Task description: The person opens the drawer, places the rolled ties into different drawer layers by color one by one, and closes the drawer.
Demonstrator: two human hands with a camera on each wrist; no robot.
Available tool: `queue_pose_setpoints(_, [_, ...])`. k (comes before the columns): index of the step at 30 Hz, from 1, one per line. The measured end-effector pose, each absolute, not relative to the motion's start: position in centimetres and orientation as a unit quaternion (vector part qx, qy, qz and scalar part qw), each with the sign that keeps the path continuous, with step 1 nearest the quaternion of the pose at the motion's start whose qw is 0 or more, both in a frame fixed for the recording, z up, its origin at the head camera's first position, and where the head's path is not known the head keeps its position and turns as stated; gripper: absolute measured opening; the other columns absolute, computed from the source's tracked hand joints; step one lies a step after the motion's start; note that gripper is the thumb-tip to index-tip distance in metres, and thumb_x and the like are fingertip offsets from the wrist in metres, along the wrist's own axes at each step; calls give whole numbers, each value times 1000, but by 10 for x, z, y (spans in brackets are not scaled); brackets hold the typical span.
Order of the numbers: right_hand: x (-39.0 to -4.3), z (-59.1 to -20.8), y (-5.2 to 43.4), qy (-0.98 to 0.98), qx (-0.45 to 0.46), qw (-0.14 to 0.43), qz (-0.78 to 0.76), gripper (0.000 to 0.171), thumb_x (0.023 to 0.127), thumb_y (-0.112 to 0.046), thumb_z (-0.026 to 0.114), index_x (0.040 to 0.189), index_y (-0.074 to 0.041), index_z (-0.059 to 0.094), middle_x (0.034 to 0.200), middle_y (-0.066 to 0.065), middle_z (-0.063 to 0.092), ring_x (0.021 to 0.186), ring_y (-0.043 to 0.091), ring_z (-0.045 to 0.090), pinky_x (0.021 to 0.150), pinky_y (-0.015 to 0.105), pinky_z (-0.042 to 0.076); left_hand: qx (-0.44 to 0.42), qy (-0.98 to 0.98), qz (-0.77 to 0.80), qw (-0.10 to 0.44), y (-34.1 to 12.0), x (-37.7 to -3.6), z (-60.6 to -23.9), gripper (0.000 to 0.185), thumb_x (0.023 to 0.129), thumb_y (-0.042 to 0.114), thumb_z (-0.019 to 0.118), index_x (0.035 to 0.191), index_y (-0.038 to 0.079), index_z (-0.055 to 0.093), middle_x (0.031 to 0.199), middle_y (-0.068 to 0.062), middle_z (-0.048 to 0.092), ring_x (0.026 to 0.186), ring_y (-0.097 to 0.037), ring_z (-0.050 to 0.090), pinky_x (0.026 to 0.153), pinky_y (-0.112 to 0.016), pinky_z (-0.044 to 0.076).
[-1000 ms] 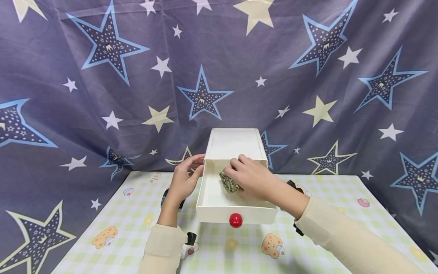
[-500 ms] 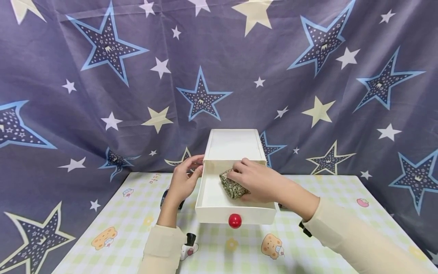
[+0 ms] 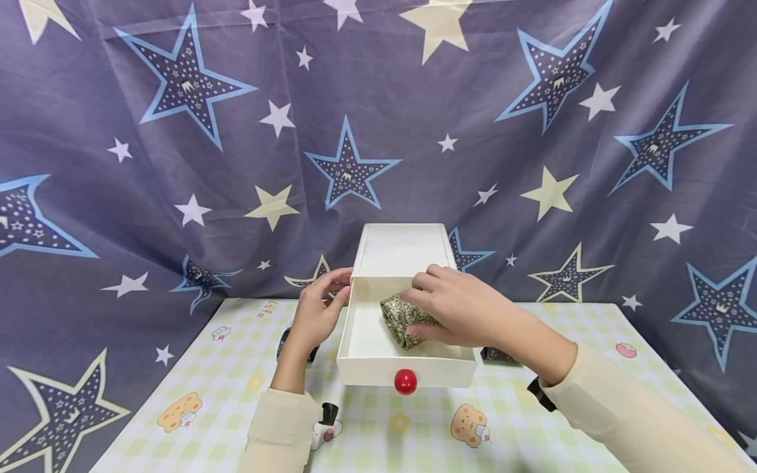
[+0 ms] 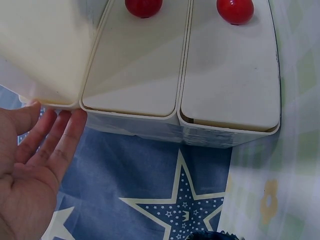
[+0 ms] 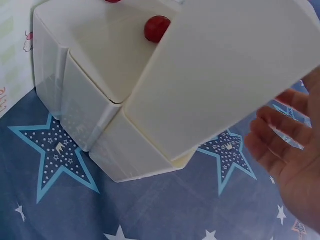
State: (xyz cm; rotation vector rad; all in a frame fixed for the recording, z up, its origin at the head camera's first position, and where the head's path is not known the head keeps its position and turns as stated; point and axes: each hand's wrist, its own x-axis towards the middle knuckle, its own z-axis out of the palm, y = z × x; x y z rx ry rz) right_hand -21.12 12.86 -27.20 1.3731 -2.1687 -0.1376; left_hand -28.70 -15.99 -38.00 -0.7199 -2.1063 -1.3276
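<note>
Two hands at a white drawer unit (image 3: 404, 248) on the desk (image 3: 195, 368); top drawer (image 3: 367, 341) pulled out toward the camera, red knob (image 3: 405, 381) on its front panel; left hand (image 3: 316, 309) rests against the unit's left wall at the drawer's back corner, fingers (image 3: 334, 276) relaxed and gripping nothing; left wrist view shows the same, straight fingers (image 4: 55, 135) touching the unit's edge, two more drawer fronts with red knobs (image 4: 235, 9) beside them; a small black-and-white figurine (image 3: 327, 424) stands on the desk near the left sleeve; right hand (image 3: 467, 309) sits over the open drawer, fingers (image 3: 422, 286) curled round a folded green patterned cloth (image 3: 402, 320); cloth is inside the drawer, toward its right half, whether it touches the drawer floor I cannot tell; right wrist view shows only the unit's outside and part of the palm (image 5: 295, 165), cloth hidden there; star-print curtain (image 3: 177, 131) hangs behind the desk.
</note>
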Motion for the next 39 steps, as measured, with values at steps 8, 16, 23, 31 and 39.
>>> queue_pose_setpoints(8, [-202, -273, 128, -764, 549, 338, -22, 32, 93, -30, 76, 116, -9, 70, 98, 3, 63, 84, 22, 55, 74, 33, 51, -268, -778, -502, 268, -160, -286, -379, 35, 100, 3, 66, 134, 9, 65, 114, -10, 71, 95, -21, 71, 71, -29, 62])
queue_pose_setpoints(16, [-187, -279, 121, -733, 566, 377, -26, 25, 92, -32, 74, 105, -11, 69, 88, -1, 59, 80, 21, 53, 73, 33, 49, -262, -778, -507, 262, -160, -285, -380, 35, 100, 5, 66, 134, 11, 66, 114, -9, 71, 96, -21, 71, 70, -28, 61])
queue_pose_setpoints(23, [-177, -289, 115, -714, 572, 402, -45, 35, 94, -47, 69, 104, -13, 67, 89, -2, 58, 80, 20, 52, 72, 31, 47, -256, -781, -507, 260, -161, -284, -379, 35, 100, 5, 66, 134, 13, 66, 114, -7, 71, 97, -21, 71, 72, -30, 62])
queue_pose_setpoints(31, [-170, -307, 109, -687, 589, 422, -51, 37, 92, -49, 70, 102, -14, 65, 85, -4, 54, 77, 19, 49, 69, 30, 45, -249, -792, -495, 256, -160, -284, -381, 35, 101, 7, 65, 135, 14, 65, 114, -5, 70, 96, -17, 71, 72, -36, 62])
queue_pose_setpoints(39, [-162, -317, 108, -663, 589, 447, -116, 33, 96, -47, 62, 103, -15, 64, 90, -4, 57, 81, 18, 53, 77, 29, 48, -253, -787, -498, 261, -160, -286, -381, 35, 101, 8, 66, 135, 17, 66, 114, -4, 71, 95, -17, 71, 70, -39, 62])
